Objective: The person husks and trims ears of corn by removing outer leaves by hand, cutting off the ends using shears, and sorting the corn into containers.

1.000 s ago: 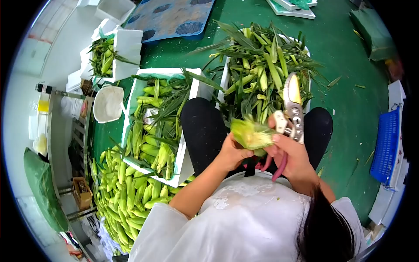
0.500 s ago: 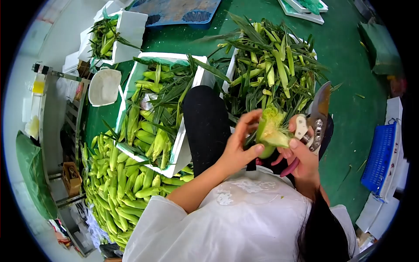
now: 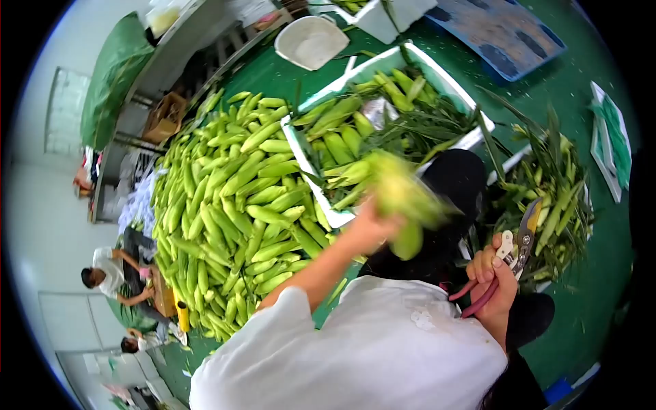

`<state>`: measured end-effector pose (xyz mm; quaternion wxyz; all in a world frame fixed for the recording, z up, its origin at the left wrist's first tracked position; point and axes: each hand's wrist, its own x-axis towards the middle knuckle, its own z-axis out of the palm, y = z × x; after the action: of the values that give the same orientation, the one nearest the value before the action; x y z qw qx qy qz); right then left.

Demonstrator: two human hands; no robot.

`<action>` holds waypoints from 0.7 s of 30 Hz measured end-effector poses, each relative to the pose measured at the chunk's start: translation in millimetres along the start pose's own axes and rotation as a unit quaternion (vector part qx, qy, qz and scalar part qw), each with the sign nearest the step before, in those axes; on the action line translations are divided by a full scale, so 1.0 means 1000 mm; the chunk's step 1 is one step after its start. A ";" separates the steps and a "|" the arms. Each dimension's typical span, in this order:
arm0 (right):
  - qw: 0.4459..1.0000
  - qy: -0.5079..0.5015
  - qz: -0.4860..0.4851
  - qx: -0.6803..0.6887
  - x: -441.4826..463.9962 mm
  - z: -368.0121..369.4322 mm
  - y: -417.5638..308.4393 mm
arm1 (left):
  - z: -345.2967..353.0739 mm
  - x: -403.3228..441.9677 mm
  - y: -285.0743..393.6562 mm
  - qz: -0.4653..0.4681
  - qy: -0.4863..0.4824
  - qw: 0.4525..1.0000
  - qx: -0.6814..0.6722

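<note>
My left hand (image 3: 374,225) is closed around a green ear of corn (image 3: 403,191), smeared by motion, above my knee and the near side of a white foam box (image 3: 298,160). Inside that box lie husked-green ears and long leaves. In my right hand (image 3: 497,277) is a pair of pruning shears (image 3: 525,239), red handles in the palm and blades pointing up and away. The shears are beside a second foam box heaped with cut leaves and husks (image 3: 564,181).
A large heap of corn ears (image 3: 232,198) covers the floor to the left. Beyond are a white basin (image 3: 311,44), a blue pallet (image 3: 499,34) and a metal shelf with a cardboard box (image 3: 164,116). Two other people (image 3: 113,270) are at the far left.
My left hand has swung leftward with the corn, away from my right hand, toward the foam box. The shears remain in my right hand. The view has turned left, showing more of the heap.
</note>
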<state>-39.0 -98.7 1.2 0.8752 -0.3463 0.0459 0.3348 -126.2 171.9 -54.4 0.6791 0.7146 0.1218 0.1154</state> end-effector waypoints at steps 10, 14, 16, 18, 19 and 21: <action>0.972 0.131 0.178 -0.083 -0.009 -0.088 0.032 | -0.386 -0.087 -0.048 -0.244 0.497 0.464 0.691; 0.968 0.152 0.192 -0.054 -0.034 -0.063 0.023 | -0.290 0.038 -0.086 0.006 0.392 0.779 0.490; 0.972 0.124 0.186 -0.078 -0.046 -0.066 0.018 | -0.234 0.103 -0.198 -0.021 0.015 0.812 0.583; 0.974 0.103 0.196 -0.043 -0.052 -0.074 0.019 | -0.123 0.129 -0.190 -0.059 -0.048 0.821 0.565; 0.972 0.097 0.210 -0.040 -0.054 -0.074 0.018 | -0.101 0.141 -0.188 -0.098 -0.067 0.811 0.573; 0.976 0.122 0.180 -0.015 -0.058 -0.072 0.017 | -0.092 0.170 -0.164 -0.228 -0.171 0.761 0.583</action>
<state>-83.3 -167.8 -44.7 0.7833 -0.3835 0.2087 0.4426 0.4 322.9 -213.9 0.1478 0.9316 0.2067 -0.2599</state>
